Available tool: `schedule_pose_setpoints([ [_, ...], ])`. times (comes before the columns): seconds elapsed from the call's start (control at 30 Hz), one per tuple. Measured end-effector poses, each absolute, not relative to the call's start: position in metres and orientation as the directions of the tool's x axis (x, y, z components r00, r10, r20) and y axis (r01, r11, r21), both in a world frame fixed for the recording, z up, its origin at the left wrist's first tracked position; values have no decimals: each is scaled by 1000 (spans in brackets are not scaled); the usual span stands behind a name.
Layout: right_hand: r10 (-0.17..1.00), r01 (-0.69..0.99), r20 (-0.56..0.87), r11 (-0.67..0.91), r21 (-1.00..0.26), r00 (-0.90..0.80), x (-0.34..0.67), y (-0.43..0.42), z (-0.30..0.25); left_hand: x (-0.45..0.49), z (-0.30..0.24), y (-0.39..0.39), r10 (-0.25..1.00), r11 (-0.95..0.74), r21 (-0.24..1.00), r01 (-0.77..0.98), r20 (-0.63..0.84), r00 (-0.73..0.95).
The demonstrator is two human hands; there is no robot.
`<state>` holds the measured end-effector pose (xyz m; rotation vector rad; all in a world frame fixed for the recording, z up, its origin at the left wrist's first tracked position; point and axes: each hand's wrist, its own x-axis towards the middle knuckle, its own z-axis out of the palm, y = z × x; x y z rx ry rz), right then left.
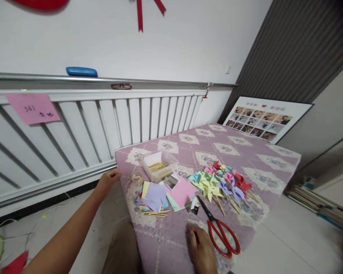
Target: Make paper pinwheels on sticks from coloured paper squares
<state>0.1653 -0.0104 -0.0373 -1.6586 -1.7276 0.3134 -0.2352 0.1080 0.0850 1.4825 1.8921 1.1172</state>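
My left hand is at the table's left edge, its fingers curled together against the side of the floral tablecloth. Whether they pinch the cloth, I cannot tell. Loosely closed, my right hand rests on the cloth with nothing visible in it. Just right of it lie red-handled scissors, blades pointing away. Farther back are purple paper squares, pink paper and a pile of paper pinwheels on sticks. A clear plastic box holds thin wooden sticks.
A coil of string lies left of the box, and loose sticks by the papers. A small dark-and-silver packet sits near the scissors' tip. A white radiator borders the table; a photo board leans behind.
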Motion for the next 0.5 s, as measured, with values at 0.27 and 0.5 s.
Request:
schedule_pose_setpoints([
  [0.27, 931, 783, 357, 168, -598, 73, 169, -8, -42, -352, 39, 71, 782, 468, 699, 541, -42, -622],
  [0.5, 928, 787, 367, 180, -590, 63, 167, -7, -39, -396, 18, 37, 632, 739, 299, 604, 4, -775],
])
